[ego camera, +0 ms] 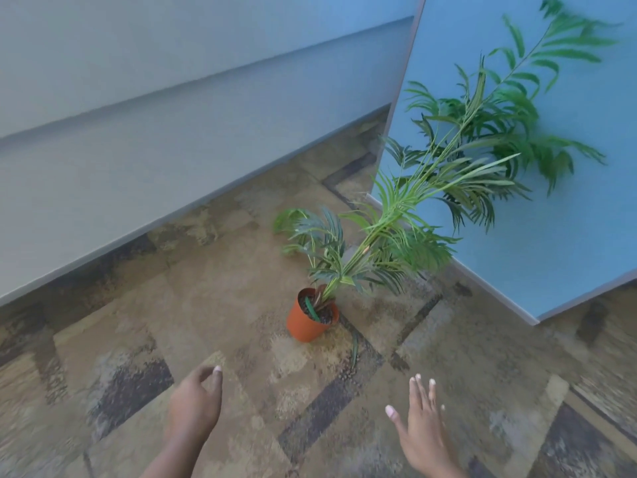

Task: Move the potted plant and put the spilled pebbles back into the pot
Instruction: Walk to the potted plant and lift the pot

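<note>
Two bare hands reach forward over a patterned brown and tan carpet (213, 305), both empty. On the left, the left hand (194, 403) has its fingers curled loosely inward with the thumb tip raised, gripping nothing. On the right, the right hand (422, 422) is spread flat and open, fingers apart, palm facing down toward the floor. Farther away, between and beyond the hands, a small orange pot (306, 322) stands on the carpet, tipped slightly toward the left, with dark filling visible inside its rim. From it a green palm-like plant (406, 215) leans up and to the right, its long fronds lying against a blue panel (568, 236) that stands on the right side of the scene. A pale grey wall (138, 115) runs along the far left. Near the pot, on its right and nearer side, small brownish pebbles (348, 372) lie scattered on a dark stripe of the carpet, though blur makes them hard to count.
</note>
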A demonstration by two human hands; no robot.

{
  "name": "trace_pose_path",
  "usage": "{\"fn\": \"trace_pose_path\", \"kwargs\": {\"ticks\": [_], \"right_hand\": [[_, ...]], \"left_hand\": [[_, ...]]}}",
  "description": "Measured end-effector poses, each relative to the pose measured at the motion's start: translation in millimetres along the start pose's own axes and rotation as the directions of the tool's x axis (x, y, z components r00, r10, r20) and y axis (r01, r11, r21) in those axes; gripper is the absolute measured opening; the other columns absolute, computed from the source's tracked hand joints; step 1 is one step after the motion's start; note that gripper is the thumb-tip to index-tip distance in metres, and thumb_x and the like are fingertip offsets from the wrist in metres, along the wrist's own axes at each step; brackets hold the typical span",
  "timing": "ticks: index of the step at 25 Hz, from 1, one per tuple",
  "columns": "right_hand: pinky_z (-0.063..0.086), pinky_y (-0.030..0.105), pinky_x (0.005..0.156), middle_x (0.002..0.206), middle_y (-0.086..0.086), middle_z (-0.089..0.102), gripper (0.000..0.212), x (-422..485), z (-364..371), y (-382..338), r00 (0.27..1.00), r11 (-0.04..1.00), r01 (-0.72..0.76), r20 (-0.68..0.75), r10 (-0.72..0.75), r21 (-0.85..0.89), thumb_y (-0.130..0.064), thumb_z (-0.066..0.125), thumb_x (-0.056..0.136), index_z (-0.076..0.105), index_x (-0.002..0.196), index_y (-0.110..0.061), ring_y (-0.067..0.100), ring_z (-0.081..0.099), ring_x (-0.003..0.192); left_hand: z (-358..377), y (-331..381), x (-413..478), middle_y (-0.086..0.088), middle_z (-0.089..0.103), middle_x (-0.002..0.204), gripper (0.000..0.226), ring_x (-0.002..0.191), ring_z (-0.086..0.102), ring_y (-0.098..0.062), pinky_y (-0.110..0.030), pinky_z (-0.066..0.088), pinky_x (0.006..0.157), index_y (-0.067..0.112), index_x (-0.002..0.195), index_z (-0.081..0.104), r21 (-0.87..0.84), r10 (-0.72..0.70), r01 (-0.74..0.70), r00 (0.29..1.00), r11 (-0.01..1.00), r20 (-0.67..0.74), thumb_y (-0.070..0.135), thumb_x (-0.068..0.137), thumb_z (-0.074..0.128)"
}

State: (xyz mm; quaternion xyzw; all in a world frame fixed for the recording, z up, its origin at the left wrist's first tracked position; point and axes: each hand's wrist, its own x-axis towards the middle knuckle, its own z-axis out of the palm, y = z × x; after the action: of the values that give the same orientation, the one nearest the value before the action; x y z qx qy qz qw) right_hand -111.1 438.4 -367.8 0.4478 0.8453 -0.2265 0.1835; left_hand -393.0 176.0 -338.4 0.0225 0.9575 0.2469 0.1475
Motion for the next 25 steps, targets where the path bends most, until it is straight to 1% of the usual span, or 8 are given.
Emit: {"fn": "trace_pose_path", "kwargs": {"ticks": [6,9,11,13,16,21,23,25], "right_hand": [[0.013,0.044,0.121,0.166,-0.002,-0.004,0.076,143,82,-17,1.0,0.998,0.013,0.022,-0.015,0.059,-0.051,0.041,0.098,0.007,0.157,-0.016,0.024,-0.012,0.151],[0.013,0.041,0.12,0.166,-0.004,0.002,0.072,215,134,-19,0.996,0.992,0.08,-0.033,-0.078,0.093,-0.046,0.044,0.098,0.014,0.156,-0.017,0.022,-0.009,0.152],[0.012,0.04,0.121,0.165,-0.008,0.007,0.07,262,167,-17,0.99,0.986,0.13,-0.069,-0.124,0.103,-0.045,0.047,0.097,0.019,0.156,-0.019,0.019,-0.007,0.152],[0.015,0.038,0.121,0.164,-0.01,0.014,0.068,308,198,-14,0.981,0.979,0.167,-0.116,-0.154,0.117,-0.043,0.05,0.095,0.025,0.154,-0.021,0.016,-0.003,0.152],[0.019,0.038,0.12,0.162,-0.009,0.024,0.062,366,238,-11,0.967,0.952,0.217,-0.183,-0.179,0.215,-0.039,0.053,0.095,0.035,0.151,-0.02,0.016,0.004,0.152],[0.031,0.032,0.114,0.159,0.001,0.032,0.057,407,276,-17,0.965,0.888,0.22,-0.222,-0.138,0.404,-0.034,0.055,0.096,0.041,0.148,-0.016,0.018,0.023,0.149],[0.045,0.03,0.095,0.151,0.009,0.045,0.057,412,276,-25,0.973,0.881,0.175,-0.214,-0.087,0.439,-0.036,0.057,0.096,0.042,0.148,-0.019,0.016,0.058,0.117],[0.048,0.028,0.078,0.135,0.005,0.062,0.056,414,274,-36,0.979,0.876,0.138,-0.2,-0.049,0.462,-0.04,0.057,0.095,0.044,0.146,-0.022,0.013,0.063,0.088]], "left_hand": [[128,50,83,0.0,0.069,0.073,0.029,0.072,0.064,-0.024,-0.036,0.054,0.064,0.015,0.077,0.067,0.0,0.277,-0.277,0.96,0.961,-0.04,0.036,0.094,0.055],[220,70,118,0.0,0.071,0.095,0.028,0.088,0.066,-0.023,-0.034,0.054,0.07,0.018,0.099,0.069,0.201,0.544,-0.533,0.839,0.822,0.001,0.037,0.096,0.048],[288,71,145,-0.002,0.062,0.128,0.033,0.119,0.057,-0.026,-0.036,0.049,0.094,0.017,0.124,0.061,0.34,0.687,-0.676,0.719,0.654,0.106,0.026,0.097,0.044],[352,67,174,-0.004,0.028,0.158,0.054,0.147,0.021,-0.025,-0.043,0.018,0.119,0.012,0.15,0.031,0.481,0.735,-0.756,0.614,0.444,0.286,0.017,0.097,0.037],[423,53,216,-0.011,0.009,0.163,0.057,0.15,0.0,-0.028,-0.045,-0.001,0.12,0.005,0.154,0.011,0.626,0.719,-0.714,0.609,0.314,0.334,0.019,0.101,0.029],[462,35,258,-0.008,0.054,0.14,0.043,0.143,0.027,-0.026,-0.038,0.025,0.116,0.013,0.132,0.057,0.56,0.733,-0.755,0.586,0.34,0.345,0.037,0.1,0.042],[464,28,267,-0.003,0.061,0.128,0.039,0.134,0.039,-0.021,-0.029,0.031,0.109,0.015,0.122,0.064,0.488,0.769,-0.793,0.552,0.365,0.322,0.039,0.099,0.043],[462,19,269,-0.001,0.063,0.121,0.034,0.125,0.045,-0.019,-0.022,0.034,0.099,0.016,0.119,0.066,0.399,0.788,-0.812,0.55,0.426,0.278,0.036,0.098,0.047]]}}
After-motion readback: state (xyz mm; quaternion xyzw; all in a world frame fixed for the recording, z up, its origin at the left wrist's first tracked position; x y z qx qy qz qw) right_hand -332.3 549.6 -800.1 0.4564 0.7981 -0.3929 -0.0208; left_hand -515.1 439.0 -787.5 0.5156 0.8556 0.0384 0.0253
